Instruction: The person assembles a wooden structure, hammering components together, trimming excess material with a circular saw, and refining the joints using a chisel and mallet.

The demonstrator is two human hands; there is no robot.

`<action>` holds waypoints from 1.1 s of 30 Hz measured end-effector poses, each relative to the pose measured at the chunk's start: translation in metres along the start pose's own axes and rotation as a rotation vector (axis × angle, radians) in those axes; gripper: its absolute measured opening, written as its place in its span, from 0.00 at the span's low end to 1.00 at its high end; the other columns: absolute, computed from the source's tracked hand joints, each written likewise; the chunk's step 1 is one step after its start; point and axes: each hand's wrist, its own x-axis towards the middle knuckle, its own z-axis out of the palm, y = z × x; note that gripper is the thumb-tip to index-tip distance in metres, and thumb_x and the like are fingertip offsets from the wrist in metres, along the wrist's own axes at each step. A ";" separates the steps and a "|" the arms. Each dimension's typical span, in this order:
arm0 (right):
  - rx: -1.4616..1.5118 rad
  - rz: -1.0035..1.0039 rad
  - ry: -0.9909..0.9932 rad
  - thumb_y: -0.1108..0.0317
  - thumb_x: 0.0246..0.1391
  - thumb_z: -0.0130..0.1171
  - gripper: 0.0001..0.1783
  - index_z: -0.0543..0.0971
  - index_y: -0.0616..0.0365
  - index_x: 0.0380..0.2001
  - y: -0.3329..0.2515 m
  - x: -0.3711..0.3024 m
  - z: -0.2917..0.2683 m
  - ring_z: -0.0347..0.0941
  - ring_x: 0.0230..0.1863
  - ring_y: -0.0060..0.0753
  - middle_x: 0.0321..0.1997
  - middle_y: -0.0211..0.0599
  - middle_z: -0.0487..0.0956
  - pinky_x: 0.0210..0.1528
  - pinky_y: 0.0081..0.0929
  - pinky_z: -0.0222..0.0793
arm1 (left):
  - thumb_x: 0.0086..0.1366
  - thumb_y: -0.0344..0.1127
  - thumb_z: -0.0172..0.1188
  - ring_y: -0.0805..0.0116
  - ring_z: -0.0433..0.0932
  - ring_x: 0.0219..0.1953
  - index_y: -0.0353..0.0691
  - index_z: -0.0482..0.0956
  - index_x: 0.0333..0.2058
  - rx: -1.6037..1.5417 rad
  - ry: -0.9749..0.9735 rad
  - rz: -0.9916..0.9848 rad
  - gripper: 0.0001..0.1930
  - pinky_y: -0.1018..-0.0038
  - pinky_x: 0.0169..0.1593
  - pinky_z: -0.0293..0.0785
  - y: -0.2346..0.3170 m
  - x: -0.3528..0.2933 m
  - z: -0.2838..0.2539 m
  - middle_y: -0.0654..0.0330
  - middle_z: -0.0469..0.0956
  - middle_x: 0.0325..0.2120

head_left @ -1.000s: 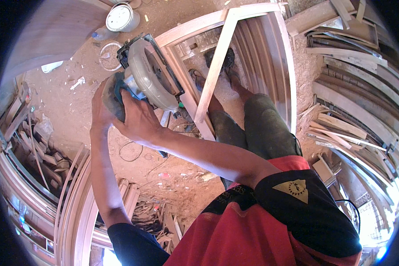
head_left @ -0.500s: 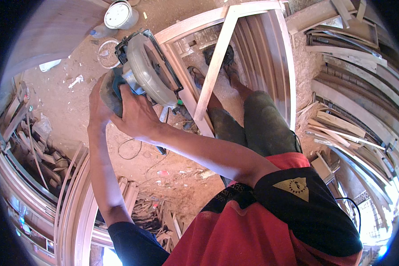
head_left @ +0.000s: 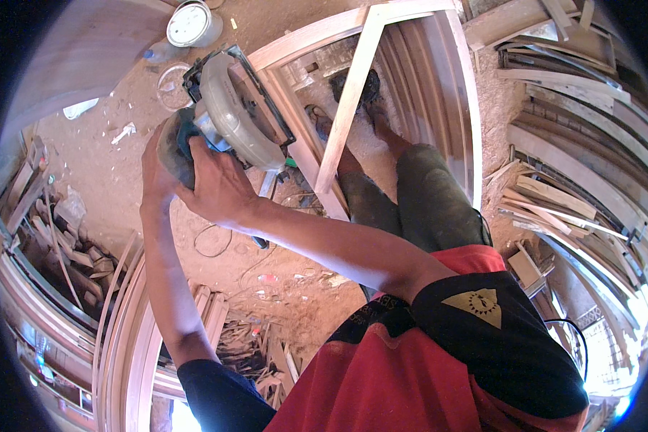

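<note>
Both my hands are on a circular saw (head_left: 230, 111) with a blue-green body and a pale grey blade guard. My left hand (head_left: 155, 162) wraps round the rear of the saw's body, its fingers partly hidden behind it. My right hand (head_left: 219, 178) grips the saw beside it, nearer to me. The saw's base plate lies against the left side of a wooden frame (head_left: 302, 147). A pale diagonal brace (head_left: 347, 108) crosses that frame from its far rail to its left side. The blade is mostly hidden by the guard.
My feet stand on the sandy floor inside the frame. Stacked boards (head_left: 576, 129) fill the right side. Wood offcuts (head_left: 86, 266) and long curved strips (head_left: 122, 324) lie at the left. A white-lidded bucket (head_left: 193, 25) stands at the far left; a cable (head_left: 212, 241) trails below the saw.
The saw has shifted very slightly to the left along the frame, with both hands still gripping it. My feet have stayed in place.
</note>
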 end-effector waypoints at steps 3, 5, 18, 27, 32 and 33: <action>0.002 0.004 -0.021 0.67 0.50 0.67 0.32 0.64 0.76 0.50 0.002 0.002 0.000 0.78 0.41 0.70 0.39 0.70 0.76 0.44 0.53 0.74 | 0.57 0.39 0.65 0.51 0.78 0.54 0.43 0.76 0.58 0.001 0.009 0.041 0.28 0.61 0.55 0.73 0.001 0.002 -0.001 0.53 0.79 0.52; -0.008 -0.026 0.011 0.67 0.49 0.67 0.32 0.64 0.76 0.50 0.005 0.003 0.002 0.78 0.41 0.69 0.40 0.71 0.76 0.44 0.53 0.74 | 0.57 0.38 0.66 0.51 0.78 0.54 0.43 0.76 0.58 -0.025 -0.002 0.010 0.28 0.61 0.56 0.73 0.005 0.005 -0.001 0.53 0.79 0.52; 0.006 -0.045 0.057 0.67 0.48 0.68 0.29 0.67 0.75 0.46 -0.003 0.019 -0.002 0.78 0.39 0.69 0.37 0.68 0.76 0.44 0.52 0.74 | 0.55 0.35 0.68 0.54 0.79 0.55 0.43 0.76 0.58 -0.092 -0.017 -0.041 0.30 0.64 0.57 0.74 0.005 0.021 -0.010 0.54 0.79 0.53; 0.028 -0.030 0.061 0.68 0.47 0.68 0.26 0.68 0.76 0.43 -0.011 0.036 -0.002 0.78 0.40 0.70 0.35 0.69 0.77 0.43 0.52 0.74 | 0.57 0.36 0.66 0.58 0.79 0.55 0.43 0.75 0.59 -0.001 0.003 -0.017 0.29 0.66 0.57 0.73 0.021 0.034 -0.026 0.55 0.79 0.54; 0.040 -0.023 0.054 0.68 0.46 0.68 0.27 0.69 0.76 0.44 -0.015 0.049 -0.002 0.77 0.40 0.72 0.36 0.71 0.77 0.44 0.54 0.74 | 0.58 0.38 0.65 0.58 0.79 0.55 0.43 0.76 0.59 0.087 -0.022 0.011 0.28 0.66 0.57 0.73 0.011 0.045 -0.035 0.54 0.80 0.54; 0.050 -0.016 0.052 0.68 0.46 0.68 0.27 0.69 0.76 0.44 -0.016 0.052 -0.002 0.77 0.41 0.73 0.36 0.71 0.77 0.45 0.55 0.74 | 0.58 0.38 0.65 0.57 0.79 0.54 0.43 0.76 0.59 0.089 -0.032 0.012 0.28 0.66 0.57 0.73 0.011 0.047 -0.037 0.54 0.80 0.53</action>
